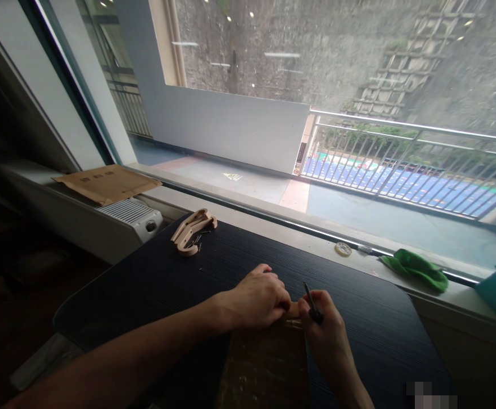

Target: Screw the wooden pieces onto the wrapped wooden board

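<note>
At a dark table [146,295] by a wide window, a person works on a pale wooden piece [293,312] held between the two hands, just ahead of the body at the far end of a glossy brown board [269,363]. The short stretch of wood in view runs from side to side, bridging the hands; its full length is hidden. The left hand [260,298], fingers curled, grips its left end, though the fingertips are lost from view. The right hand [327,324] is at the other end, with a slim tool resembling a screwdriver [309,298] tucked in its fingers, nearer the wood than anything but the hands; the shaft points up toward the window, away from the piece. Well apart, beyond the left hand, curved wooden parts [194,230] lie beside loose screws [200,240]. On the sill sit a roll of tape [343,249] and a green cloth [418,270], with a brown envelope [107,183] over at left. Nothing visible stands between the hands; the fingers themselves cover most of the wood.
</note>
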A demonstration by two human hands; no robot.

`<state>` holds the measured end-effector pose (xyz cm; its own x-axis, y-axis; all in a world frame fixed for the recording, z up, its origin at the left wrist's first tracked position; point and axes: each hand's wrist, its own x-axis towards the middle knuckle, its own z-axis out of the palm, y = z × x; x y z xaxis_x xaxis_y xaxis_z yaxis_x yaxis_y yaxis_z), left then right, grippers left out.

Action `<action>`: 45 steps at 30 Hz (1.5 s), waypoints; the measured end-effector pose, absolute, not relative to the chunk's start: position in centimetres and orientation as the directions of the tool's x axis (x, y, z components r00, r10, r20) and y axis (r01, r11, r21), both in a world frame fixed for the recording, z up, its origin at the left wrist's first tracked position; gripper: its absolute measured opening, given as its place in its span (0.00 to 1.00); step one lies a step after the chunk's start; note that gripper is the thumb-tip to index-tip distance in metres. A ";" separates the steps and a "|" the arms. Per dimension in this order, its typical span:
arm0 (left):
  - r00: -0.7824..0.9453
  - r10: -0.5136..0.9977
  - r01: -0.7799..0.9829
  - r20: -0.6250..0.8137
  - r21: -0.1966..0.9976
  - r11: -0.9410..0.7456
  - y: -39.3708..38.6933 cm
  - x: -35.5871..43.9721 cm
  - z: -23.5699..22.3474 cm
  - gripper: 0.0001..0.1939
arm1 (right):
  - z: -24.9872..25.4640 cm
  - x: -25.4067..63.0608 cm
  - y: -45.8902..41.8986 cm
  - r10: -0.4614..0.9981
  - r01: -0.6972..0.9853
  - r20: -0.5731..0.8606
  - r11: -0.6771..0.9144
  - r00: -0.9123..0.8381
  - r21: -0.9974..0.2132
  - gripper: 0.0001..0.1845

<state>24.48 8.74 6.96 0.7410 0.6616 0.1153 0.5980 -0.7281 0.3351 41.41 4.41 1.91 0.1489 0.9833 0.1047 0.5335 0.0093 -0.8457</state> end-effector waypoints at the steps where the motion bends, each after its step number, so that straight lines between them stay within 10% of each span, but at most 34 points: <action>1: 0.742 0.663 0.602 0.104 0.334 -0.726 8.8 24.5 7.0 0.07 | 1.9 41.4 4.4 0.982 0.537 0.108 0.010 0.152 -0.844 0.13; 12: 0.745 0.667 0.640 0.000 0.282 -0.715 9.1 24.7 7.3 0.07 | 4.7 43.8 3.3 0.992 0.580 -0.075 -0.118 0.098 -0.806 0.27; 21: 0.744 0.668 0.643 -0.018 0.294 -0.707 9.2 24.8 7.3 0.08 | 10.0 46.4 2.9 0.894 0.817 -0.099 0.348 -0.437 -0.460 0.14; 45: 0.729 0.685 0.666 -0.021 0.255 -0.701 9.0 24.9 7.4 0.07 | 11.7 43.8 4.7 0.826 0.811 -0.096 0.514 -0.556 -0.278 0.14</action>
